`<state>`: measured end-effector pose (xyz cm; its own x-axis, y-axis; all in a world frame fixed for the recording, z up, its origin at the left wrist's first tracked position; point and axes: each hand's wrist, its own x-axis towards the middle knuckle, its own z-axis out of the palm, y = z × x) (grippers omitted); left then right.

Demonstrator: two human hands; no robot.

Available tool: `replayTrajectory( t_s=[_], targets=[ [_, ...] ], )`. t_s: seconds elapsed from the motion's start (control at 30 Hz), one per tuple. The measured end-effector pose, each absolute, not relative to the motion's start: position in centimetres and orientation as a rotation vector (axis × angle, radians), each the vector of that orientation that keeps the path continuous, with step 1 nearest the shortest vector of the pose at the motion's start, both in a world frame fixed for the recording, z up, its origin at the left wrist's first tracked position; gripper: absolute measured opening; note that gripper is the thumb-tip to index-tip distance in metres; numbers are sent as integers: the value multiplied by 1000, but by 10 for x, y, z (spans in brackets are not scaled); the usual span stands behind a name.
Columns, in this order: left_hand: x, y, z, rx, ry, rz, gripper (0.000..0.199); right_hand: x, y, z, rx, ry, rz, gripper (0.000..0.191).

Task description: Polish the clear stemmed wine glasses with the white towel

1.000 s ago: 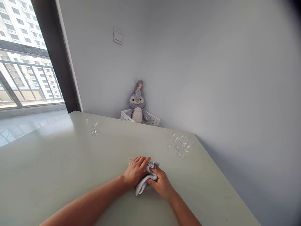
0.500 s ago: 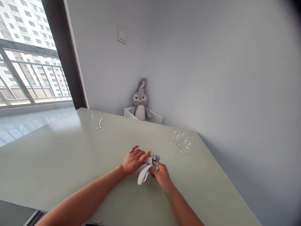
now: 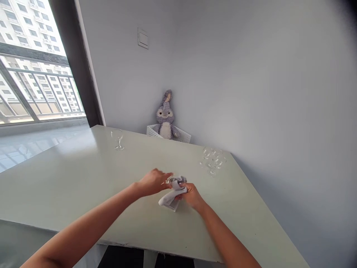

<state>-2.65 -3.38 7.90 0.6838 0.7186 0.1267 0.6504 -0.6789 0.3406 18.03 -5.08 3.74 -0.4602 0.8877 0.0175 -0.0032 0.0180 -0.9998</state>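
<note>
My right hand (image 3: 192, 194) is closed round a white-grey cloth (image 3: 169, 198) near the middle of the table. The cloth is bunched at the top, with a loose flap hanging to the lower left. Clear glass shows at the edges of the cloth, a drinking glass (image 3: 169, 179) mostly covered by it. From the left, my left hand (image 3: 154, 181) reaches to the glass's rim, thumb and fingers closed about its edge. How far the cloth goes into the glass is hidden.
Several clear stemmed glasses (image 3: 213, 162) stand clustered at the table's right rear. One stemmed glass (image 3: 118, 139) stands apart at the left rear. Behind the pale table (image 3: 83, 178), a plush rabbit (image 3: 165, 121) sits in a white perforated basket (image 3: 182, 137) against the wall.
The left fingers have gone from stretched out beside the cloth to closing at the glass's rim. Both hands and the cloth sit slightly higher in view, and the cloth flap has spread lower left.
</note>
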Motion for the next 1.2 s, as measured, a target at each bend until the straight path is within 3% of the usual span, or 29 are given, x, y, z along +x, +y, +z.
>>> replayTrajectory(
  t_s=[0.1,0.2,0.43,0.63,0.77,0.87,1.0,1.2],
  targets=[
    [-20,-45,73,2929,1274,686,34,172,-55,42,-927,-1229,1651,16],
    [-24,-48,74,2899,1220,685,34,168,-67,52,-918,-1287,1651,17],
    [-46,-51,92,2085,640,47,51,187,-91,75,-793,-2055,1232,12],
    [-24,-71,87,2869,1147,691,33,181,-88,65,-959,-1367,1663,21],
    [-23,-69,90,2962,1156,624,32,176,-95,64,-887,-1360,1679,16],
    [-30,-63,97,2580,1080,463,34,184,-97,64,-813,-1844,1324,12],
    [-35,-55,97,1917,813,202,40,202,-79,63,-688,-2363,564,32],
    [-35,-47,72,1495,873,473,47,236,-44,68,-892,-2357,-104,46]
  ],
)
